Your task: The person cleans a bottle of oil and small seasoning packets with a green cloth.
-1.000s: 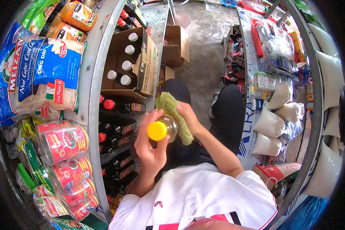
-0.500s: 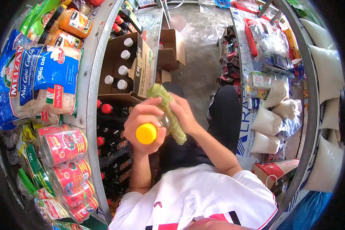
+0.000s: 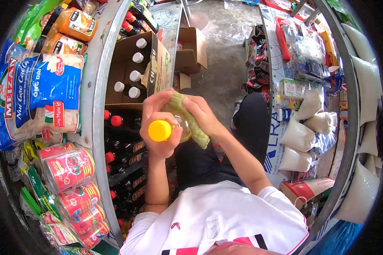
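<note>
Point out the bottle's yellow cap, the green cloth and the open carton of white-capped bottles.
yellow cap (image 3: 159,130), head view, on its flat top.
green cloth (image 3: 198,134), head view, on its lower end below the right hand.
open carton (image 3: 157,70), head view, on its printed side wall.

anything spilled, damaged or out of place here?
Nothing stands out. The left hand holds the yellow-capped bottle while the right hand presses a green cloth to it. No spill shows. An open cardboard box sits on the floor.
</note>
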`<state>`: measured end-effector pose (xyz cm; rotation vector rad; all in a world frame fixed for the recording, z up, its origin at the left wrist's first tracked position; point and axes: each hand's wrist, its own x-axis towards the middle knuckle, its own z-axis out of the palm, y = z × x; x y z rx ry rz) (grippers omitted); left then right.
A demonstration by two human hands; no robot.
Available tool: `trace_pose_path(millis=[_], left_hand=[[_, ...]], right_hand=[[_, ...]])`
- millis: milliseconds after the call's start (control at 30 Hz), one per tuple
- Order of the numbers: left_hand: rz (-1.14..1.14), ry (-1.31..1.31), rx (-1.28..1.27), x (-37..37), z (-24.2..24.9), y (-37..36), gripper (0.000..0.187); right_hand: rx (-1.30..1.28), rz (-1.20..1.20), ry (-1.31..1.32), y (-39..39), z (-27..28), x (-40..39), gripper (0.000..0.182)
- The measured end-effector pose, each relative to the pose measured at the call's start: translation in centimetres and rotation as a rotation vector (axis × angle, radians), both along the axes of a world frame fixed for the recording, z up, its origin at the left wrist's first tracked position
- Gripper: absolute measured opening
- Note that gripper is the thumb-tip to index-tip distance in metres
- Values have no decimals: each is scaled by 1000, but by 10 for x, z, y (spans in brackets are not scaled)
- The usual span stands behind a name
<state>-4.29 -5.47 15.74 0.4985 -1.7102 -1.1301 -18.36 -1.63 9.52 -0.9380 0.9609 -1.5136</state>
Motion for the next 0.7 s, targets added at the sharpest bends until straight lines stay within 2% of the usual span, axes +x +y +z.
trace_pose_path(millis=[100,167,200,267,367,533,700], left_hand=[[72,15,-61,7,-7,-2,15],[119,10,-104,11,-8,-5,17],[130,-9,-117,15,-9,-6,18],[138,-21,-137,21,-12,-8,19],[130,-20,-115,23,-12,-5,20],[115,-23,-103,23,-11,-5,27],[28,-32,5,22,-3,0,39]], right_hand=[[-55,18,149,-10,14,-1,40],[5,72,-88,-16,-8,5,42],[34,44,13,-20,-27,8,44],[96,54,23,-23,-70,7,45],[158,57,29,-16,-69,7,45],[41,-75,222,6,-14,16,39],[-154,-112,294,15,23,17,50]])
